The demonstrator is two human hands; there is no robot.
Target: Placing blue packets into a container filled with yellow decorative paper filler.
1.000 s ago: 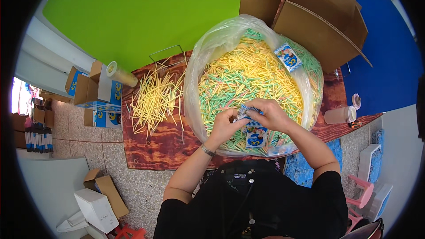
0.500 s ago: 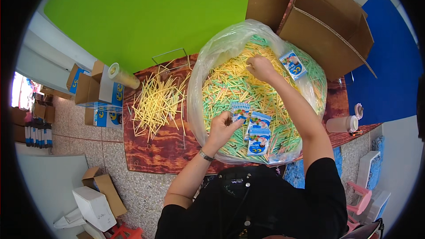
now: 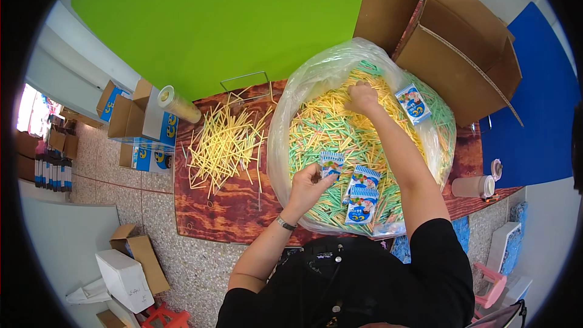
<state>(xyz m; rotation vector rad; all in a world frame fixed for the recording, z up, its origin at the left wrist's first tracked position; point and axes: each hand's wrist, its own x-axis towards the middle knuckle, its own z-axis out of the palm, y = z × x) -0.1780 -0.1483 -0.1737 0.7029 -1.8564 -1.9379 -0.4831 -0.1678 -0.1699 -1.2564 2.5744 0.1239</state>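
Right grip [image 3: 362, 97] is at the yellow sticks [image 3: 327, 102], hold unclear.

My left forearm [image 3: 262, 251] angles forward and to the right from its bent elbow. The left wrist [image 3: 286, 222] leads to my left hand [image 3: 308, 184], set low and close to my body, with the fingers curled and the thumb [image 3: 328, 181] extended opposite them in a pinch. My right forearm [image 3: 399, 144] reaches farther forward, slanting left. My right hand [image 3: 363, 98] points downward, back uppermost, fingers bent; its fingertips are hidden. Both hands are well apart.
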